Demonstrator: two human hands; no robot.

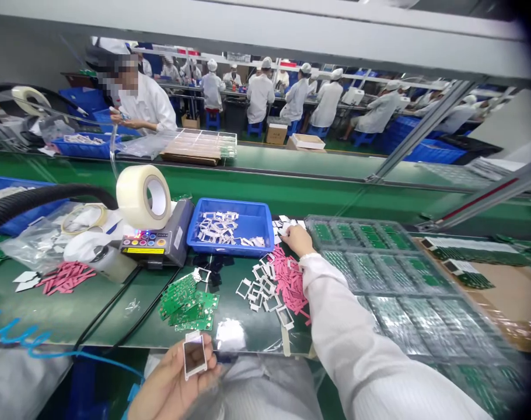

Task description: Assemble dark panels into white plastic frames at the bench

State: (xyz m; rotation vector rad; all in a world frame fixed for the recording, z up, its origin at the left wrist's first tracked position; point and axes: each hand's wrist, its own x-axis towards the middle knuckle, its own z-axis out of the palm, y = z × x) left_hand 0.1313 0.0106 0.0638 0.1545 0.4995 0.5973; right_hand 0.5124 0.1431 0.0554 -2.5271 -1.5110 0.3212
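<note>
My left hand (178,379) is closed around a white plastic frame (195,357) with a dark display panel in it, held at the table's front edge. My right hand (298,239) reaches out to a small pile of white flat pieces (278,224); its fingers are bent together at the pile, and whatever is between the fingertips is too small to make out. Pink strips (288,280) lie heaped under my right wrist. Loose white frames (261,286) are scattered left of those strips. Nearer my left hand lie green circuit boards (184,303).
A blue tray (230,251) holds more white frames. Left of it, a tape roll (138,198) stands on a grey device (178,233). Clear blister trays (379,262) with green boards fill the right side. Black cables (112,309) cross the table. Co-workers sit behind.
</note>
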